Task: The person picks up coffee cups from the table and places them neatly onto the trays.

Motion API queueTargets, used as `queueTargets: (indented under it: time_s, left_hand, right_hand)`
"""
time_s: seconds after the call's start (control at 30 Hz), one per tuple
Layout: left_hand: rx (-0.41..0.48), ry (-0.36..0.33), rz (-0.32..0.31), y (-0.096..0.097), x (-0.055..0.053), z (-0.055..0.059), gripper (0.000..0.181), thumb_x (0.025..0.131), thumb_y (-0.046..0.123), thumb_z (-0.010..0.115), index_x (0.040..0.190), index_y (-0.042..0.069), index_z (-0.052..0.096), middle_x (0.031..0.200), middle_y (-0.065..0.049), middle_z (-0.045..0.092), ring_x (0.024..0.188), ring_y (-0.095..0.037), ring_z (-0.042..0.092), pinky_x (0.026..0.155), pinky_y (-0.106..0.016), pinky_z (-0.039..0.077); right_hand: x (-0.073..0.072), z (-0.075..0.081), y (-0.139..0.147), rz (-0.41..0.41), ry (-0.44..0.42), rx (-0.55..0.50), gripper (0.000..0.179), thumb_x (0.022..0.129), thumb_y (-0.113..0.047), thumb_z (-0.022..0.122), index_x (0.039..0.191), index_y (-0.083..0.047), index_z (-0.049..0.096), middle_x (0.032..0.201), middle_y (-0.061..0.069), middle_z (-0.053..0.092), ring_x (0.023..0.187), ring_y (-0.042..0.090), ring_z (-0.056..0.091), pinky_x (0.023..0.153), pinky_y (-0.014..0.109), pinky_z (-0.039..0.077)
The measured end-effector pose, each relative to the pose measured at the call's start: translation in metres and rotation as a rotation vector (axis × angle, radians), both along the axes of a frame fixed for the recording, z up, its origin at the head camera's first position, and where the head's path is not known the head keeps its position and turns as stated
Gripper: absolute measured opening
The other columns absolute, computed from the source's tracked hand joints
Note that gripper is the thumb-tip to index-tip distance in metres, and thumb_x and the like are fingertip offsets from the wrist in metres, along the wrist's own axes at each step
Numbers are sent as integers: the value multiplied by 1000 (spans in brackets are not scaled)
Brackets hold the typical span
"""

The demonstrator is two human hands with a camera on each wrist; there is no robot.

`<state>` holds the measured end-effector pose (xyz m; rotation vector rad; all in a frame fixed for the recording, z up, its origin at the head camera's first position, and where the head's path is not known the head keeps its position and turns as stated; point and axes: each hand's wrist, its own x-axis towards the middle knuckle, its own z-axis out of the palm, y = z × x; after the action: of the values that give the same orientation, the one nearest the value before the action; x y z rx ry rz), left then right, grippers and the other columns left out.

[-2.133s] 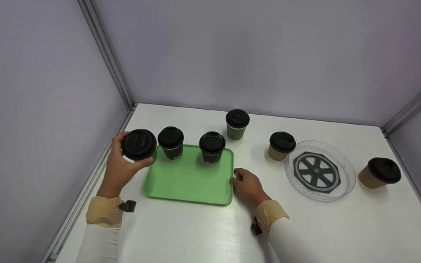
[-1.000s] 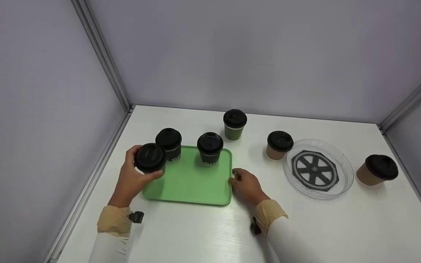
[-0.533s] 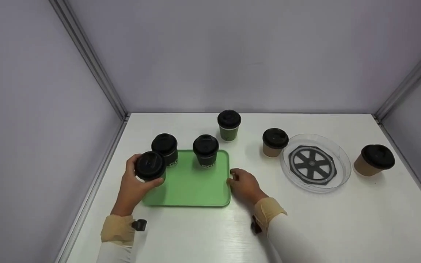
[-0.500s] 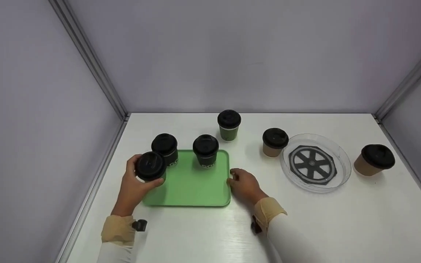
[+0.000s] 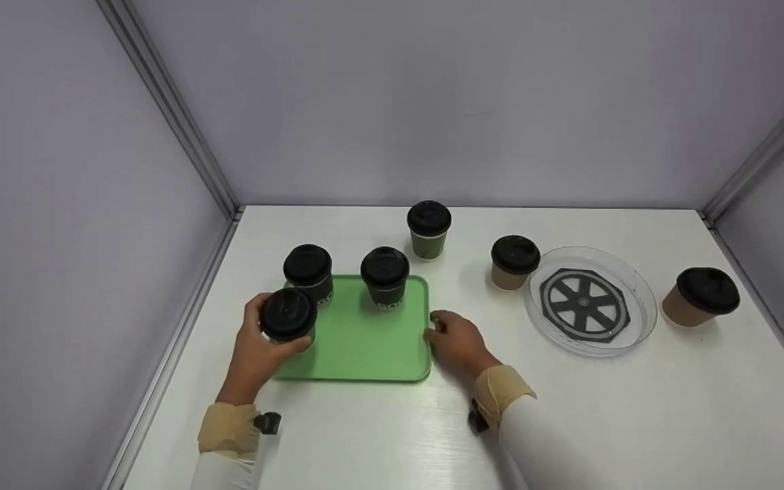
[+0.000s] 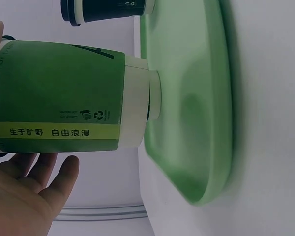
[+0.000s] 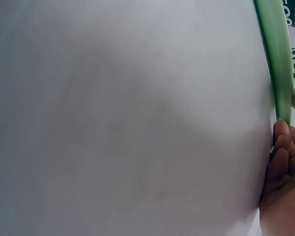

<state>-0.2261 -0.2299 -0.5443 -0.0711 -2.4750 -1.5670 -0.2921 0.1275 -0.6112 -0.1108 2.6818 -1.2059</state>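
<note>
My left hand (image 5: pixel 254 357) grips a green paper coffee cup (image 5: pixel 288 314) with a black lid, its thumb and fingers round the sides near the lid. The left wrist view shows the green sleeve (image 6: pixel 59 98) with printed text, the white base close over the tray's surface. Under it is the front left part of the green tray (image 5: pixel 365 350). On the tray's back half stand two black lidded cups, one at left (image 5: pixel 308 269) and one in the middle (image 5: pixel 385 272). My right hand (image 5: pixel 459 344) pinches the tray's right rim, thumb on top.
Behind the tray stands another green lidded cup (image 5: pixel 429 231). To the right, a small brown lidded cup (image 5: pixel 513 262) is beside a round clear dish (image 5: pixel 645 327) with a dark spoked pattern. A second brown cup (image 5: pixel 691 306) leans at far right. Grey walls (image 5: pixel 392 102) border the white table.
My left hand has carried the green cup rightward and toward me, from the tray's left edge to over its front left part. My right hand has stayed at the rim. The head view tilted slightly.
</note>
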Motion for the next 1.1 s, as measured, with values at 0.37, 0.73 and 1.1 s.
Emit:
queueTargets:
  time_s: [0.37,0.73,1.1]
  left_hand:
    - [-6,-12,-10,4,-4,-12,100,67,29,92,143,16,30,141,-9,43,132,-23,37,110,-47,26]
    - [11,-17,13,4,-3,-22,99,64,40,92,139,17,31,136,-10,46,126,-24,43,105,-47,30]
    - [4,-51,39,6,-2,-29,102,63,43,92,139,16,29,135,-14,46,126,-27,43,104,-48,32]
  right_hand:
    - [-1,-2,0,-19,-3,-11,42,96,-32,59,131,-10,59,95,-2,59,91,18,54,85,39,44]
    - [0,-1,1,-26,-11,-24,41,95,-29,61,130,-9,60,96,-1,59,91,18,54,86,41,45]
    - [2,2,-1,-20,-6,-14,41,95,-30,62,131,-10,60,99,0,59,95,19,54,90,41,44]
